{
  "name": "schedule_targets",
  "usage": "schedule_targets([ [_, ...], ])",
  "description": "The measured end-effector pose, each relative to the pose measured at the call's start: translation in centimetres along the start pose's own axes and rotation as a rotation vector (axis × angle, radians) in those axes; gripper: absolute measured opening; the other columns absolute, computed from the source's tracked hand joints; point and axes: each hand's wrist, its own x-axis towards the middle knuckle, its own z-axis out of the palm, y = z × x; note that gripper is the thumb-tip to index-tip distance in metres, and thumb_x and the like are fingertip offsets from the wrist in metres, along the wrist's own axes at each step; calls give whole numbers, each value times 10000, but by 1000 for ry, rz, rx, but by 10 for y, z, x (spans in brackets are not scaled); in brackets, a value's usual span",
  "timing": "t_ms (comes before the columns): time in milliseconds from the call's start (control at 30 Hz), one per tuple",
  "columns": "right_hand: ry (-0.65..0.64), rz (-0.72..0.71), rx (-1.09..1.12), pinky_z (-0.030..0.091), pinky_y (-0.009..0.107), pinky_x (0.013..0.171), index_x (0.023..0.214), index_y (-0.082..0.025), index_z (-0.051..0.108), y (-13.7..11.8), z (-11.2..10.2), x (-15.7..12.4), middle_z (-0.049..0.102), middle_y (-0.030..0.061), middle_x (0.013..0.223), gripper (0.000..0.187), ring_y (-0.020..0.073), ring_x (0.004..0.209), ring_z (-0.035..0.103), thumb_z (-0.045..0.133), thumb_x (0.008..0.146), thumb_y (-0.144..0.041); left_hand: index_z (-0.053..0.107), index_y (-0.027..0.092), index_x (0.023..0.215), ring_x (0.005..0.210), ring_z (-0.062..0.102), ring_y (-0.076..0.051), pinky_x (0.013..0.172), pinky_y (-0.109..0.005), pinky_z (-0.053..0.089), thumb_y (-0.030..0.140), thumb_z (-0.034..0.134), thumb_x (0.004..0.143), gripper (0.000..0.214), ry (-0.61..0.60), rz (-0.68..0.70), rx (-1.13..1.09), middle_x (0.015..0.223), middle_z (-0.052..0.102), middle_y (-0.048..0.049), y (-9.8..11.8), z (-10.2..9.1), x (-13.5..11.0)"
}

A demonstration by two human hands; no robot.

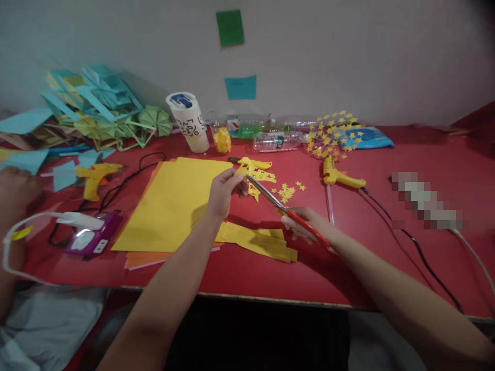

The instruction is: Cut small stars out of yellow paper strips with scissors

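My left hand [225, 193] pinches a small piece of yellow paper [243, 170] over the table. In my right hand [305, 224] are red-handled scissors [266, 195], their blade tips meeting the paper at my left fingertips. Just beyond lie yellow paper scraps [266, 174] with star-shaped holes and a small heap of cut yellow stars [286, 192]. Yellow paper strips [257, 241] rest below my hands. Under my left forearm is a stack of yellow sheets [166, 201], with orange and pink edges showing beneath.
Two yellow glue guns [342, 179] lie at right and left, with black cords. A purple power socket [95, 237] sits front left. A white tumbler [189, 123], plastic bottles [276, 140] and folded paper shapes [100, 98] stand along the wall. Another person's hand [17, 190] is at far left.
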Motion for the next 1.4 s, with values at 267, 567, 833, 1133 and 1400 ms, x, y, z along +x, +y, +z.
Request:
schedule_targets([
  [267,-32,-9,-23,313,200,322,615,-190,432,-6,-2,-3,452,-65,431,431,32,298,357,616,707,-570,536,163,594,424,481,-46,423,-181,409,238,564,716,146,-11,-9,-4,527,570,24,0,1,0],
  [567,-25,-9,-32,277,194,309,610,-188,442,-6,-2,-4,451,-65,432,433,35,300,370,629,693,-570,554,161,587,419,487,-49,417,-184,409,237,575,700,138,-26,6,-19,525,575,22,0,1,0],
  [833,-33,-13,0,286,187,306,610,-182,444,-4,-2,-3,471,-61,439,445,29,287,359,639,682,-575,560,162,575,413,488,-51,423,-187,412,264,586,678,148,-16,-4,20,502,561,23,4,1,-1],
  [1133,-15,23,1,265,162,255,589,-186,435,-1,-1,0,428,-64,426,460,64,318,443,648,667,-586,561,159,560,402,485,-52,419,-187,406,254,585,668,146,-37,-12,24,490,561,24,6,0,-1],
  [1400,-19,20,-12,273,156,247,598,-181,438,0,-1,-1,442,-52,469,443,65,324,449,628,680,-573,554,164,554,399,477,-51,421,-193,407,265,578,659,148,-33,-22,41,491,556,22,8,0,-1],
])
